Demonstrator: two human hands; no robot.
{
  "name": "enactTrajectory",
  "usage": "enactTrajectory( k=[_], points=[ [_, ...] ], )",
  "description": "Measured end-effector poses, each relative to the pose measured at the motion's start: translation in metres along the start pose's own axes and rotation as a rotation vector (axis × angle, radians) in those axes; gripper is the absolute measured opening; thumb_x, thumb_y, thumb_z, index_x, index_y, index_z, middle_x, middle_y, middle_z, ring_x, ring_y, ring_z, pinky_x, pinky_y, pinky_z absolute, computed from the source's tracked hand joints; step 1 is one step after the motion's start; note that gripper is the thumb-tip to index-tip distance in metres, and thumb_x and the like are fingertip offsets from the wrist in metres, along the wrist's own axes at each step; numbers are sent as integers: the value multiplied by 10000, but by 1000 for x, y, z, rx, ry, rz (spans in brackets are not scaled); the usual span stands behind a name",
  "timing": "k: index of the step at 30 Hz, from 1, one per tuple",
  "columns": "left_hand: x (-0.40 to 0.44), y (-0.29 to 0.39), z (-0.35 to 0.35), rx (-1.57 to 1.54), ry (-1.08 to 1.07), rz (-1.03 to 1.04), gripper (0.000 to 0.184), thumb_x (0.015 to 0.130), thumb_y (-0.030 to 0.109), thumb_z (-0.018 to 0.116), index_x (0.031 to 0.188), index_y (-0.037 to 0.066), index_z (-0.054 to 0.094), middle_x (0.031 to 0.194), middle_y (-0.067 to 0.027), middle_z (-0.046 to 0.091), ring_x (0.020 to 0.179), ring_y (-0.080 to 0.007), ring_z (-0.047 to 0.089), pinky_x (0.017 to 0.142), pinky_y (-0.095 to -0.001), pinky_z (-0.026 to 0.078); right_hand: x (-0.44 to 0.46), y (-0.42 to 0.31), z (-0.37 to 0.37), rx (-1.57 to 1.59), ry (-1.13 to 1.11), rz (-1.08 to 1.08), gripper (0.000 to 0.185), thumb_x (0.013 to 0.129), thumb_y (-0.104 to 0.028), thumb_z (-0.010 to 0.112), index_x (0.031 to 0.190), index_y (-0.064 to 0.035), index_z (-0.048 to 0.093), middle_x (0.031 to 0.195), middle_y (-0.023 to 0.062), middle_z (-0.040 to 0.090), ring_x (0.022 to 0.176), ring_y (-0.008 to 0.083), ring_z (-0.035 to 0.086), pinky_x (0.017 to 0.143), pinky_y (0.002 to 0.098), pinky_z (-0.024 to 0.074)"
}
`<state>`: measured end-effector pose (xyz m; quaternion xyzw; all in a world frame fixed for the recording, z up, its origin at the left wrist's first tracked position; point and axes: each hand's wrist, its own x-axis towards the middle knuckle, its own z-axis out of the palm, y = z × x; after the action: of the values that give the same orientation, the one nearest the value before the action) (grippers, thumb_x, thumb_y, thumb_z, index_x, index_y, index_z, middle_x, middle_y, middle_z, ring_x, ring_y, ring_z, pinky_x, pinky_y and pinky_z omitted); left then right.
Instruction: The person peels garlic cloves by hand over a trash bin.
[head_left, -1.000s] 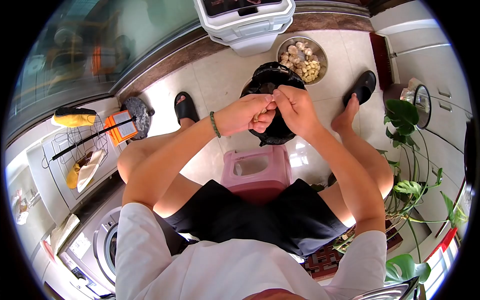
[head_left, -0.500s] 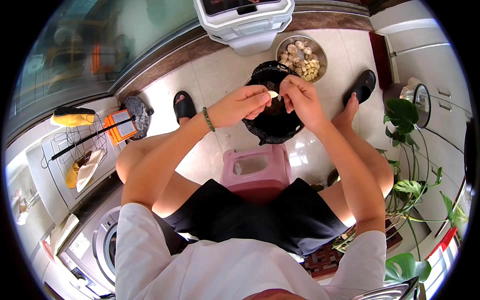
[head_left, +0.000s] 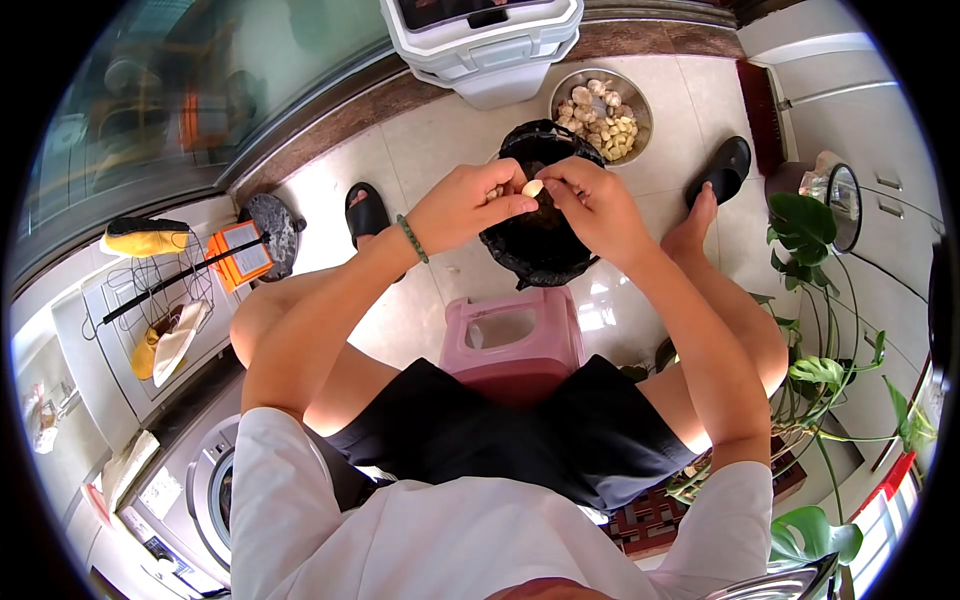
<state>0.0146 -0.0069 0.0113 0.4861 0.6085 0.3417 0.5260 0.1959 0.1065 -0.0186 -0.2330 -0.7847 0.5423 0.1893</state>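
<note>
A pale garlic clove (head_left: 533, 188) sits between my two hands, above a bin lined with a black bag (head_left: 540, 262). My left hand (head_left: 468, 207), with a green bead bracelet at the wrist, is closed with its thumb and fingers at the clove. Something small and pale, perhaps more garlic, shows inside its curled fingers. My right hand (head_left: 590, 205) pinches at the clove's other side with thumb and forefinger. Beyond the bin stands a metal bowl (head_left: 643, 112) holding whole garlic bulbs (head_left: 582, 97) and peeled cloves (head_left: 618, 135).
A pink stool (head_left: 462, 345) stands between my knees, just in front of the bin. A grey-white container (head_left: 490, 60) is at the back by the glass door. Trailing plants (head_left: 805, 228) hang at the right, and a wire rack (head_left: 150, 270) is at the left.
Both hands have shifted slightly left, and my left fingers have opened a little around the clove. More of the clove's pale surface now shows. The bowl and bin stay in place.
</note>
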Motion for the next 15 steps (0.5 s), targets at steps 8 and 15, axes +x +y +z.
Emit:
enactTrajectory(
  k=[8,15],
  points=[
    [1,3,8,168,100,134,235,899,220,668,877,31,531,749,-110,624,660,-239,589,623,-336,457,0,-8,6,202,-94,227,318,978,-202,522,751,19,503,649,93,439,576,179,403,561,325,376],
    [3,2,15,172,109,114,225,930,224,627,910,25,523,742,-112,608,653,-230,574,632,-333,461,2,-11,8,249,-62,220,307,980,-184,514,752,19,482,605,93,414,568,164,379,545,314,367]
  ],
)
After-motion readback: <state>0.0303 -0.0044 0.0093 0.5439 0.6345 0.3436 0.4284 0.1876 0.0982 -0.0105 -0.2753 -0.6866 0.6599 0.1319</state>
